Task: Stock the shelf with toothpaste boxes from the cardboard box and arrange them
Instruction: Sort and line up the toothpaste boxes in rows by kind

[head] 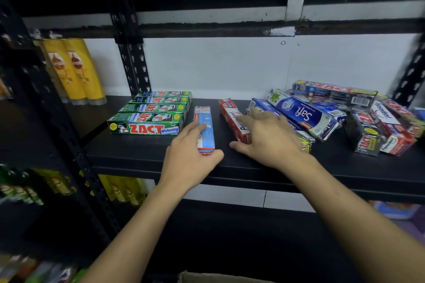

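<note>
left hand (190, 156): grips the light blue box (205, 126), fingers (195, 126) over its top and left side, thumb hooked round the near end
light blue box: lies flat on the shelf (138, 151), end-on, just right of the green row; print too small to read
right hand (269, 135): fingers splayed and flat across the red box (232, 119) and the blue boxes beside it, thumb at the red box's near end
red box: reads "Pepsodent", angled, apart from the light blue box
green boxes (147, 126): four in a neat row, "ZACT Whitening"
pile, right: loose heap; blue "Safi" box (301, 115) tilted on top, dark "ZACT" box (333, 93) behind it with a barcode, black "ZACT" box (365, 135), red-white "Pepsodent" box (391, 128)
cardboard box (218, 278): only its rim shows at the bottom edge
yellow bottles (73, 69): next bay left, label blurred
blocking: right hand covers part of the blue boxes; black upright (133, 53) splits the bays
</note>
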Available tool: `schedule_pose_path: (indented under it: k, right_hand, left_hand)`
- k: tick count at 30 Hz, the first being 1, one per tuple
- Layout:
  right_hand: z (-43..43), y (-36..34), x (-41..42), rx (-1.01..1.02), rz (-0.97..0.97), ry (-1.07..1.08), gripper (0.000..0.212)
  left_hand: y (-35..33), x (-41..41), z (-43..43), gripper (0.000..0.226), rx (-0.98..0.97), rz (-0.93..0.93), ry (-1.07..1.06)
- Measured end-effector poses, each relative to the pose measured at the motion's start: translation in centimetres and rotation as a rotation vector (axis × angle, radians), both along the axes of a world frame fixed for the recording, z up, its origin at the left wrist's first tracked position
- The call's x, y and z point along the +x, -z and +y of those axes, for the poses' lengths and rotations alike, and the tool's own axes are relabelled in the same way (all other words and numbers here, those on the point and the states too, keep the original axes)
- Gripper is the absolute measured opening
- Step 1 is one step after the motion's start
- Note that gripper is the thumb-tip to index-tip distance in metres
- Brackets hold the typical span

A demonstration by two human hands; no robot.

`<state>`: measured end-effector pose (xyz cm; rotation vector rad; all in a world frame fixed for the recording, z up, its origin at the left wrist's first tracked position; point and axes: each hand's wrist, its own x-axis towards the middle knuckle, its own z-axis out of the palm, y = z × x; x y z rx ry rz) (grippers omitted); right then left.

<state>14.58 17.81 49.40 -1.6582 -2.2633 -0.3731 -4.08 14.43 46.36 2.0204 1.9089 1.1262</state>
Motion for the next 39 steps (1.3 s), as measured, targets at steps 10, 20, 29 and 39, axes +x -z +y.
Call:
schedule_pose_path:
  k: [10,20,29,39]
  right_hand:
    - [-0.5,-2.8,1.4,0.075,0.518,0.013,0.029]
    - [-1.5,-2.7,9.9,0.400,0.713,-0.011,0.028]
    - [0.5,-1.1,16.6,0.251,0.517,0.061,0.040]
    - [-0.4,-2.6,15.0,0.134,0.475,0.088,0.042]
  left_hand:
    - [-0.1,-0.3,0.4,0.068,-0.007,-0.107,0.092]
    - [-0.5,1.8,3.4,0.064,-0.031,-0.138,0.187]
    - [-1.0,2.6,6.1,0.054,-0.088,-0.113,0.164]
    - [0.6,1.9,6.1,0.029,0.132,-0.206,0.062]
